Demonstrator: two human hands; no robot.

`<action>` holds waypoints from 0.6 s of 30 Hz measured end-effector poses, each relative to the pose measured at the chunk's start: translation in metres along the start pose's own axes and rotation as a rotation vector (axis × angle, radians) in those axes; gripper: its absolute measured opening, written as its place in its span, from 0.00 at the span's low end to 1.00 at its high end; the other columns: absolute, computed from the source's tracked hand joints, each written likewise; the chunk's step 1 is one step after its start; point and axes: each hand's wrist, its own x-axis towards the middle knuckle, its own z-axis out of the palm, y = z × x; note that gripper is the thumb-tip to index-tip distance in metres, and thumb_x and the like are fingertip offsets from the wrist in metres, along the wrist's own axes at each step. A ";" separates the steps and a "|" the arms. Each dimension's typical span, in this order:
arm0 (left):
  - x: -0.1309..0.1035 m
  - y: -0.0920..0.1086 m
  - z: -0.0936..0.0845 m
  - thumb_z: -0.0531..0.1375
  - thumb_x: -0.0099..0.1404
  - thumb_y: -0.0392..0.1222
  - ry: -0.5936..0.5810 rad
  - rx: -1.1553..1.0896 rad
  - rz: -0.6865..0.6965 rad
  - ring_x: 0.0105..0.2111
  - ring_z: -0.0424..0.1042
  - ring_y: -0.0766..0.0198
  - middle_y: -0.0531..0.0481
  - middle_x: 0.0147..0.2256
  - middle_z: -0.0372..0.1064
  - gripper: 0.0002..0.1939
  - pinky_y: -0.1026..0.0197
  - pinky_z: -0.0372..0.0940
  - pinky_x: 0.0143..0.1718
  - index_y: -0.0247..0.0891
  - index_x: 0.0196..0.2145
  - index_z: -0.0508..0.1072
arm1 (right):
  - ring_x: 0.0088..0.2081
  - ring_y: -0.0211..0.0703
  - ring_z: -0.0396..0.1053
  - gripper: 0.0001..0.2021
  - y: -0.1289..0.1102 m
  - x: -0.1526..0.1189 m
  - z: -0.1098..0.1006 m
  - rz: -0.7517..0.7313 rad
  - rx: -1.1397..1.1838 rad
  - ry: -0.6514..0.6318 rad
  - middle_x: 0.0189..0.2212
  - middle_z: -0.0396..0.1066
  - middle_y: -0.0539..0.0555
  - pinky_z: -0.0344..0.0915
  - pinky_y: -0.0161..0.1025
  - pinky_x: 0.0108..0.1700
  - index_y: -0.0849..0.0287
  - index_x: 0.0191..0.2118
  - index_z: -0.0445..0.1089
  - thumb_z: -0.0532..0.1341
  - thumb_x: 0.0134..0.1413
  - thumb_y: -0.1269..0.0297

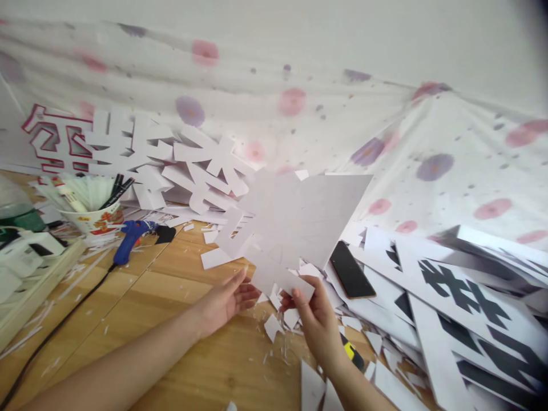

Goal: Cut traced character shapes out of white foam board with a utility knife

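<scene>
A small cut piece of white card [274,278] is pinched between the thumb and fingers of my right hand [314,311], above the wooden table. At its left edge, my left hand [229,299] hovers with thumb raised and fingers loosely curled, apart from each other; it appears to grip nothing. Just beyond the piece, a large white board [312,217] leans up toward the curtain, with a small scrap near its top. White paper scraps [274,326] lie on the table between and below my hands. A black phone [351,271] rests to the right of my right hand.
White cut-out characters [192,165] stand at the back left. A blue glue gun [126,242], a cup of pens and glue sticks [92,220] and a power strip [43,285] sit at left. Cut sheets [432,337] pile up at right, near a yellow-black tool [351,351].
</scene>
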 end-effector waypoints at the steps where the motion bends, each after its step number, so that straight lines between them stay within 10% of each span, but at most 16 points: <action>1: 0.002 -0.003 0.002 0.61 0.52 0.56 -0.048 -0.109 -0.043 0.36 0.71 0.60 0.45 0.33 0.71 0.19 0.60 0.64 0.39 0.36 0.31 0.70 | 0.27 0.41 0.67 0.12 0.003 -0.003 0.004 0.012 -0.019 -0.032 0.25 0.68 0.49 0.63 0.39 0.33 0.53 0.39 0.57 0.55 0.53 0.53; 8: 0.006 -0.003 -0.004 0.61 0.55 0.49 0.124 -0.283 -0.087 0.31 0.73 0.59 0.46 0.30 0.73 0.16 0.60 0.68 0.32 0.35 0.37 0.70 | 0.33 0.41 0.66 0.18 -0.006 -0.007 0.009 -0.036 -0.370 -0.474 0.35 0.68 0.52 0.61 0.36 0.33 0.53 0.46 0.58 0.60 0.49 0.57; 14: 0.012 0.002 -0.015 0.60 0.58 0.40 0.195 -0.349 -0.009 0.29 0.74 0.61 0.47 0.29 0.74 0.11 0.62 0.69 0.33 0.34 0.38 0.70 | 0.37 0.49 0.65 0.12 -0.009 0.019 -0.050 -0.032 -1.142 -0.144 0.34 0.67 0.54 0.57 0.42 0.35 0.54 0.34 0.63 0.59 0.46 0.53; 18: 0.010 0.004 -0.014 0.58 0.60 0.41 0.199 -0.375 -0.021 0.29 0.74 0.61 0.46 0.29 0.74 0.11 0.62 0.70 0.34 0.33 0.39 0.70 | 0.37 0.51 0.65 0.15 0.011 0.020 -0.063 0.066 -1.305 -0.244 0.35 0.67 0.56 0.57 0.41 0.35 0.57 0.33 0.61 0.62 0.41 0.54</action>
